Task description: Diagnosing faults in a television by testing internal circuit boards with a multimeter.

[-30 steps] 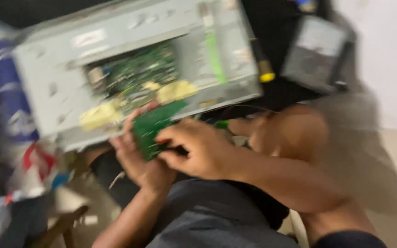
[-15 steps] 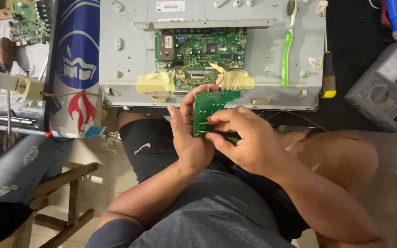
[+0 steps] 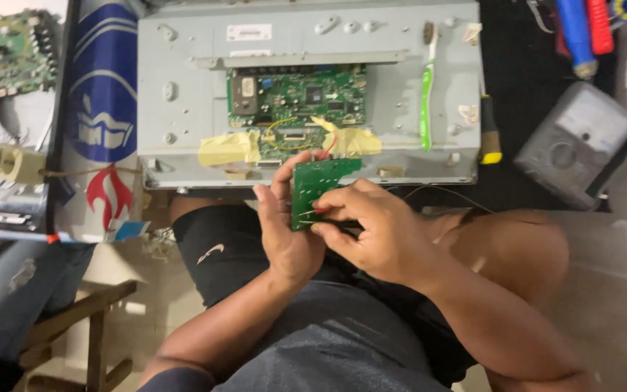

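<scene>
Green board: a small green circuit board (image 3: 315, 190) is held upright over the lap, just near of the grey metal chassis (image 3: 183, 87); its face is dotted with pale solder points, and its top edge is angled.
Left hand: the left hand (image 3: 284, 229) is wrapped around the board's left edge, its grip clamped on the board.
Right hand: the right hand (image 3: 371, 232) is laid against the board's right side, fingertips pressed to its lower face; its grip is closed on the board.
Chassis: a larger green circuit board (image 3: 299, 101) is seen set in its middle, with yellow tape patches (image 3: 230, 149) along the near edge.
Right of chassis: a green toothbrush (image 3: 426, 94) and a yellow-tipped screwdriver (image 3: 489, 134) are laid on it; a grey multimeter (image 3: 582, 141) is seen further right.
Far left: another circuit board (image 3: 19, 47) is seen beside a blue and white banner (image 3: 103, 94).
</scene>
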